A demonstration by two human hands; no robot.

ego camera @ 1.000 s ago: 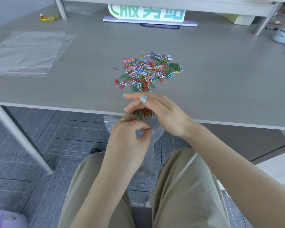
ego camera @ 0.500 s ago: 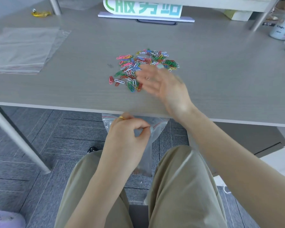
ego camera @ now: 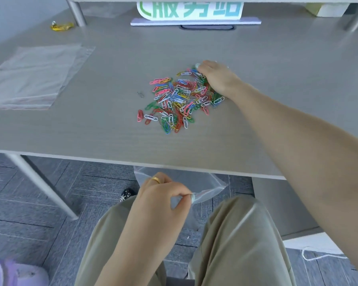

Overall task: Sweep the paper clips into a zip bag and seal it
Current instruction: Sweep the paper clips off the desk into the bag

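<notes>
The heap of coloured wire paper clips (ego camera: 178, 98) lies mid-bench. The right hand (ego camera: 216, 78) rests on its far side, fingers hidden, grip undetermined. The left hand (ego camera: 163, 195) pinches the clear plastic zip bag (ego camera: 207, 189) open below the grey bench (ego camera: 91, 133) edge. Risk: a misaligned bag mouth would drop swept clips to the floor.

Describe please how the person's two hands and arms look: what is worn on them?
Both forearms are bare, no sleeves in view. The left hand wears a gold ring on one finger. Its thumbnail is painted pale blue-green. On the right hand no ring or watch shows.
</notes>
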